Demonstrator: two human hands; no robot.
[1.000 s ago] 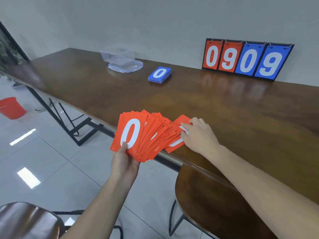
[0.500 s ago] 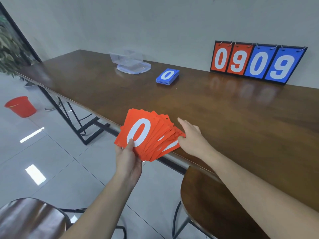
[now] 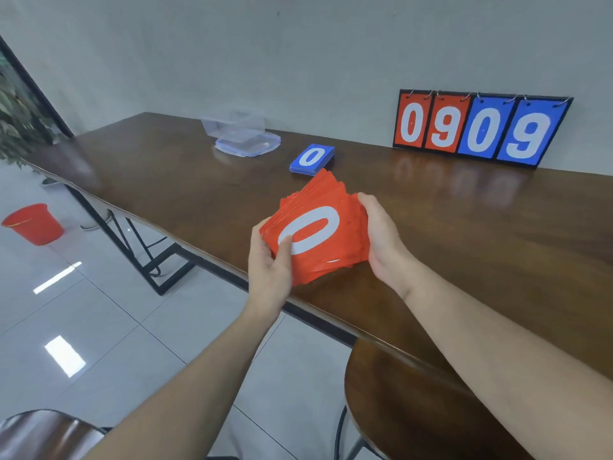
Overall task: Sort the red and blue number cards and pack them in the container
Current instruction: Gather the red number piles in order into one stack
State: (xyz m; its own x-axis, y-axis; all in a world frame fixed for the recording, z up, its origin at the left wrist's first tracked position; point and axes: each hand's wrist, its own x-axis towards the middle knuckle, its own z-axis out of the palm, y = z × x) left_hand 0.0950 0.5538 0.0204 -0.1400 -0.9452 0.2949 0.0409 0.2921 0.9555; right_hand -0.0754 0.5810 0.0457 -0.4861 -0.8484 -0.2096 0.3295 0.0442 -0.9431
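Observation:
A stack of red number cards [image 3: 326,207] with a white 0 on top is held over the table's near edge. My left hand [image 3: 270,263] grips its left side, thumb on the top card. My right hand [image 3: 381,240] holds the right side with fingers curled round the edge. A neat stack of blue number cards [image 3: 311,159], also showing 0, lies further back on the wooden table [image 3: 464,234]. Behind it at the left stands the clear plastic container [image 3: 234,126] on its lid [image 3: 248,147].
A flip scoreboard [image 3: 481,127] reading 0909 leans on the wall at the back right. A round wooden stool [image 3: 414,410] stands below my right arm, another stool [image 3: 46,433] at the bottom left. A red bucket [image 3: 33,224] sits on the tiled floor at left.
The red cards were fanned out in my left hand; now both hands have squared them into one stack, raised and moved further over the table.

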